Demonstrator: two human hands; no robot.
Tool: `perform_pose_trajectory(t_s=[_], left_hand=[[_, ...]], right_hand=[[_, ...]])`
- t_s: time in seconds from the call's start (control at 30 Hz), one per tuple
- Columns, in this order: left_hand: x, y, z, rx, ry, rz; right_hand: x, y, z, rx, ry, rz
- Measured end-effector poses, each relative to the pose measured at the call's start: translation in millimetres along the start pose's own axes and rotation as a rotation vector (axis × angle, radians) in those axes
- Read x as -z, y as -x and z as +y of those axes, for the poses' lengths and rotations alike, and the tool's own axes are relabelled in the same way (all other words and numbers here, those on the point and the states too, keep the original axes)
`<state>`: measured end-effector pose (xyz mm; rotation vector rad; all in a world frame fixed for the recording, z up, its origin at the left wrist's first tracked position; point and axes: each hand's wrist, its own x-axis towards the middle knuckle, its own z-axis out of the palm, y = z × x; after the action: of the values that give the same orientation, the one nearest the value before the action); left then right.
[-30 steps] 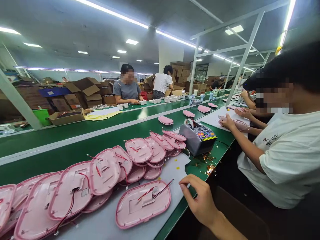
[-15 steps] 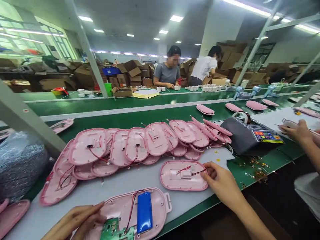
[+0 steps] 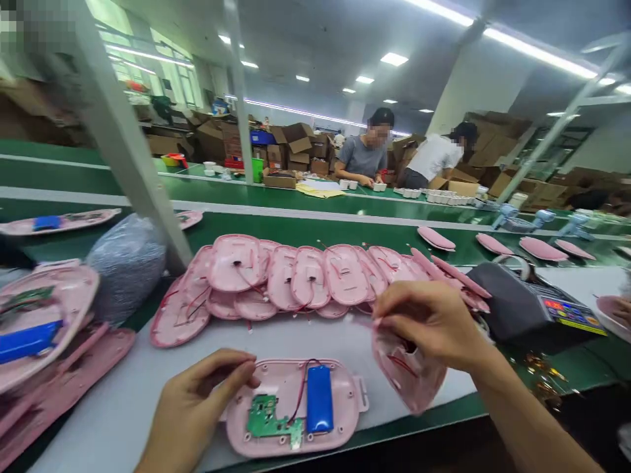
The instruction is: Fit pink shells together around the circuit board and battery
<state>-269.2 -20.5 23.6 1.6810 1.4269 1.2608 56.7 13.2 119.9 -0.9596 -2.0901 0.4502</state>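
The right hand (image 3: pixel 434 322) is closed on a pink cover shell (image 3: pixel 411 374), lifted above the counter (image 3: pixel 123 407). The left hand (image 3: pixel 197 401), fingers half curled and holding nothing, touches the pink base shell (image 3: pixel 340 420) with blue battery (image 3: pixel 319 407) and green circuit board (image 3: pixel 269 424).

The right hand (image 3: pixel 428 322) covers the upper part of the pink shell (image 3: pixel 411 378) it holds, so its grip there cannot be made out. The left hand (image 3: pixel 197 407) is cut off at the bottom edge and hides the left end of the open pink case (image 3: pixel 296 407). At nine o'clock, a pink case with a blue battery (image 3: pixel 34 328) runs off the left edge, blurred. At three o'clock, another person's hand (image 3: pixel 622 309) is cut by the right edge.
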Motion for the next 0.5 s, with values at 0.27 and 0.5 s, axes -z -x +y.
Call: perform_pose_trajectory(t_s=[0.27, 0.5], left_hand=[[-22.1, 6, 37, -0.846, -0.604, 0.009], [-28.3, 4, 23, -0.951, -0.552, -0.1]], right_hand=[[-91, -55, -34, 0.27, 0.473, -0.421], [-98, -70, -39, 0.221, 0.167, -0.368]])
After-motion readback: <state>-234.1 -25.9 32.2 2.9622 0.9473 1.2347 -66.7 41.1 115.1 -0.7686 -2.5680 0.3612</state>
